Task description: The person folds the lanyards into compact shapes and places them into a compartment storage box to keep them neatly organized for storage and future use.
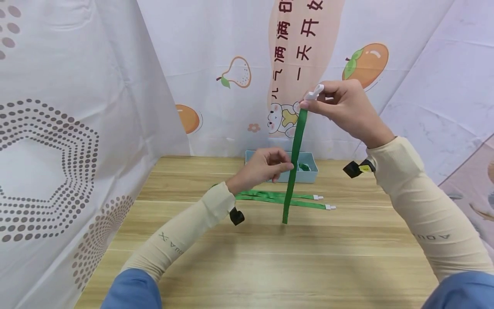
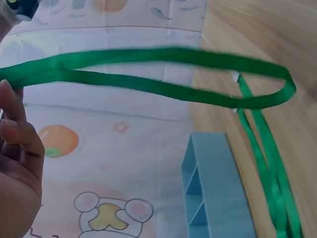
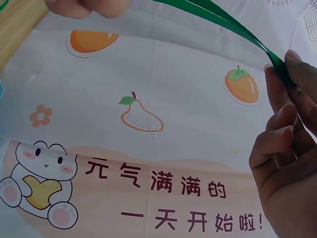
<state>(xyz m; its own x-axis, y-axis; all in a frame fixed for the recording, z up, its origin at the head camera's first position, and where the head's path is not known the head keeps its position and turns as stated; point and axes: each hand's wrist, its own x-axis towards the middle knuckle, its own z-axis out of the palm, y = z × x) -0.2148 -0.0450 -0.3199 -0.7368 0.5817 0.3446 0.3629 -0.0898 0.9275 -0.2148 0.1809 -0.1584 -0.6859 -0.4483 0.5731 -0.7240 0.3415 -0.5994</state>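
Observation:
A green lanyard (image 1: 294,161) with a white plastic clip (image 1: 314,92) at its upper end hangs over the table. My right hand (image 1: 347,107) pinches it just below the clip, its other fingers curled, as the right wrist view shows. Lower down, my left hand (image 1: 270,165) holds the strap between thumb and fingertips, near mid-length. In the left wrist view, the strap (image 2: 148,54) spreads into a long loop beyond the left hand (image 2: 20,153). Behind, other green lanyards (image 1: 270,196) lie lengthwise on the table, their white clips pointing right.
A light blue divided box (image 1: 308,176) stands at the table's back edge, with something green (image 1: 304,167) inside. The wooden table (image 1: 270,266) meets a printed white curtain (image 1: 204,38) behind. Curtains hang on both sides too.

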